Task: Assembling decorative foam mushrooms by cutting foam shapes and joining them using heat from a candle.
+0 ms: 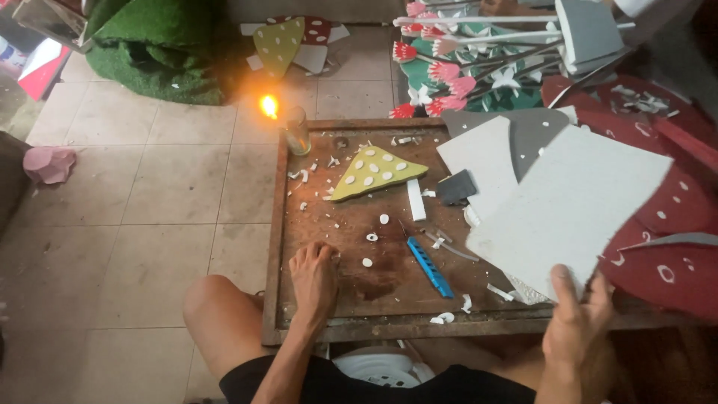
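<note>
My left hand (314, 275) rests fingers-down, holding nothing, left of the blue knife (429, 266); my right hand (577, 314) grips the white sheet (576, 202), right of it.

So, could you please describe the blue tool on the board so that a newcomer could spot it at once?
Start at the brown wooden board on the tiled floor. Near its front edge, right of the left hand, lies the blue utility knife, slanted. It is the only blue, slim item among white scraps and foam sheets.
</note>
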